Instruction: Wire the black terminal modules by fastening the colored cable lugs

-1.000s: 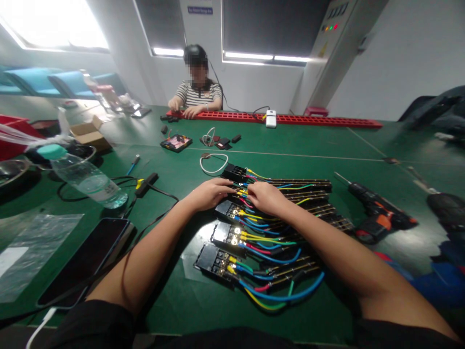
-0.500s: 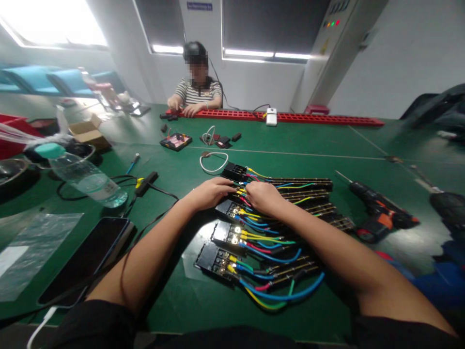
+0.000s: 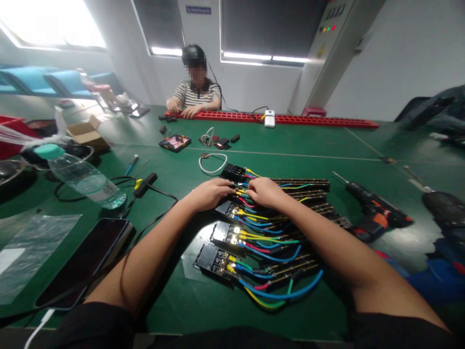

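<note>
Several black terminal blocks with coloured wires lie in a row; the nearest block (image 3: 210, 258) and the one behind it (image 3: 222, 232) show plainly. My left hand (image 3: 213, 193) is closed around another terminal block farther back, which it mostly hides. Its fingertips rest by yellow-sleeved lugs (image 3: 240, 192). Just to the right, my right hand (image 3: 268, 192) is pinched over the wires of that same block. The wire ends between its fingertips are largely covered. Beyond both hands sits the farthest terminal block (image 3: 232, 171), with a yellow wire on it.
Right of the wires lies a power drill (image 3: 379, 208). A water bottle (image 3: 85, 179), a phone (image 3: 83, 261) and a black cable with an inline box (image 3: 146, 185) are on the left. Across the green table (image 3: 290, 145), a person in a striped shirt (image 3: 198, 94) works behind a red rail (image 3: 319, 120).
My right hand's fingers have shifted slightly at the wires, and its wrist has turned a little. The left hand keeps its place. The whole view has moved slightly.
</note>
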Motion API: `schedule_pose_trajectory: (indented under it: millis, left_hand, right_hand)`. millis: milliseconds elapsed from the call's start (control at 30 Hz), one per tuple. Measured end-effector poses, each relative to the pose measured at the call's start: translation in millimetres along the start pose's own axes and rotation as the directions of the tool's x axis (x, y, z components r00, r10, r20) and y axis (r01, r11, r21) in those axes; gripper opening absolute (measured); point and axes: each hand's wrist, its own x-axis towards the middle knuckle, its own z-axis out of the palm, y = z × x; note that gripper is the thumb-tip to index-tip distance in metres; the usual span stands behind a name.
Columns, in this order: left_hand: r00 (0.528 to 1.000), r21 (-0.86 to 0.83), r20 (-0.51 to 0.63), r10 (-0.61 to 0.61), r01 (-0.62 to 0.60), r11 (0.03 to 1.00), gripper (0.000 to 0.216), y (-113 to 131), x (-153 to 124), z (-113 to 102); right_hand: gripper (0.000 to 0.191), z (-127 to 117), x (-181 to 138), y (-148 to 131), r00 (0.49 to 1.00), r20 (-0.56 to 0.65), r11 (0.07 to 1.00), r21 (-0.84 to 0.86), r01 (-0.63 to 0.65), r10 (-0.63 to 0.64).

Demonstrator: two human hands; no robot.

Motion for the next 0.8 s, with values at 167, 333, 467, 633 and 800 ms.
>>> schedule_pose_trajectory:
  millis: [167,333,467,633,800]
  left_hand:
    - [0.999,0.02,-0.026,0.037,-0.037,0.999,0.034,1,2,-1]
    - [0.995,0.009,-0.049,0.088,-0.088,0.996,0.031,1,3,-1]
    - [0.995,-0.002,-0.052,0.09,-0.091,0.996,0.031,1,3,0]
    - [0.994,-0.01,-0.049,0.094,-0.094,0.995,0.031,3,3,-2]
    - [0.994,-0.016,-0.046,0.098,-0.099,0.995,0.031,5,4,-4]
  right_hand:
    - [0.025,3,8,1,0.997,0.074,0.999,0.037,0.019,-0.021]
    - [0.023,4,13,1,0.995,0.088,0.998,0.051,0.038,-0.043]
    - [0.023,5,13,1,0.995,0.07,0.997,0.047,0.065,-0.069]
    - [0.021,5,12,1,0.996,0.063,0.995,0.073,0.062,-0.066]
    - [0.021,6,13,1,0.996,0.067,0.993,0.104,0.056,-0.064]
